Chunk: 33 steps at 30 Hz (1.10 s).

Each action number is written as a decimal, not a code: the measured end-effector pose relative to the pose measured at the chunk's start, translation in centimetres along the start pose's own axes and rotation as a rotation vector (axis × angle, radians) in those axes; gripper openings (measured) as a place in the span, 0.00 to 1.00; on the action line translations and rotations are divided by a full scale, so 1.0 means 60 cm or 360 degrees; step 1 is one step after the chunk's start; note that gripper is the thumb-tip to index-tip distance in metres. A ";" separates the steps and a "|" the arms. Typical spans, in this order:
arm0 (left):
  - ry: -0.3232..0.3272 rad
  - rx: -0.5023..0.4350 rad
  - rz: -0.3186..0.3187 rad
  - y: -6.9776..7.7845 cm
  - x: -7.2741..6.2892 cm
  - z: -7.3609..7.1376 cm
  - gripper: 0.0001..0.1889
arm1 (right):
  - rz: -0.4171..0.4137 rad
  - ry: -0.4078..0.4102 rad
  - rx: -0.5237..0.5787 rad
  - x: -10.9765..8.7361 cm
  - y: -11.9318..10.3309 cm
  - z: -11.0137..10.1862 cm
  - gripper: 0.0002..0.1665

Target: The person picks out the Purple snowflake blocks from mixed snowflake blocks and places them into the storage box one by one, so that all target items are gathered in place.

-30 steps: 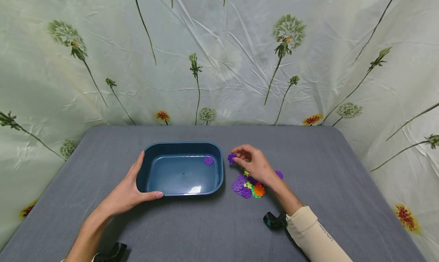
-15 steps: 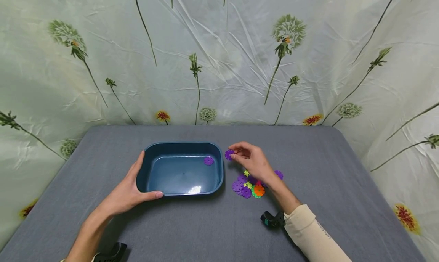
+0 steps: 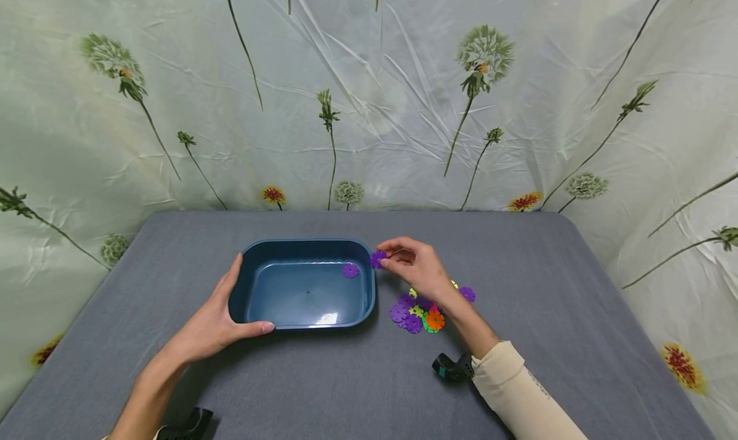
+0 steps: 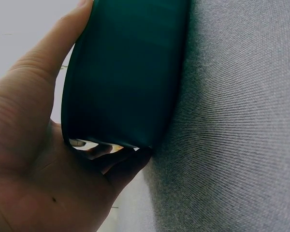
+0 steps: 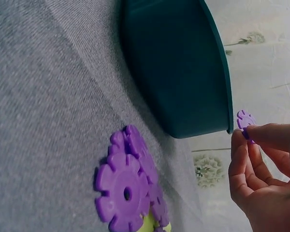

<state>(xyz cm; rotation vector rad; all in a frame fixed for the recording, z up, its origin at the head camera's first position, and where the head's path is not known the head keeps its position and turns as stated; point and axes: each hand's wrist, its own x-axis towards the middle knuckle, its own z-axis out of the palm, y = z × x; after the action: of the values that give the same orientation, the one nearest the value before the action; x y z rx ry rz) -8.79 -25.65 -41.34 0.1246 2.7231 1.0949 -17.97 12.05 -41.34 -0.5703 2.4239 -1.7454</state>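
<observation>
My left hand (image 3: 210, 321) grips the left end of a dark blue plastic basin (image 3: 288, 296), its thumb along the front rim and its fingers round the end wall. In the left wrist view the fingers (image 4: 123, 169) curl at the basin's side. My right hand (image 3: 418, 270) pinches a purple interlocking disc (image 3: 377, 259) between thumb and fingertips, at the height of the basin's right rim. That disc (image 5: 245, 118) has a notched, flower-like edge. A single purple disc (image 3: 350, 270) lies inside the basin near its right end.
To the right of the basin, partly under my right forearm, lies a pile of notched discs (image 3: 412, 323), mostly purple, with yellow, green, orange and pink ones. Grey cloth (image 3: 323, 382) covers the table. A flower-printed curtain (image 3: 392, 107) hangs behind.
My right hand has moved a little left with the purple disc, from beside the basin to its right rim. My left hand and the basin have stayed put.
</observation>
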 end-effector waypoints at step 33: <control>-0.0001 0.0000 -0.0022 -0.001 0.000 0.001 0.73 | -0.0178 -0.0202 -0.0103 0.011 -0.021 0.030 0.12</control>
<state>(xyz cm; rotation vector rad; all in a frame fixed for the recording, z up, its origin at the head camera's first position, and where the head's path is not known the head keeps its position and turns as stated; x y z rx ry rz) -8.75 -25.64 -41.40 0.1056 2.7191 1.0910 -17.77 9.84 -40.67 -0.8133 2.4108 -1.6206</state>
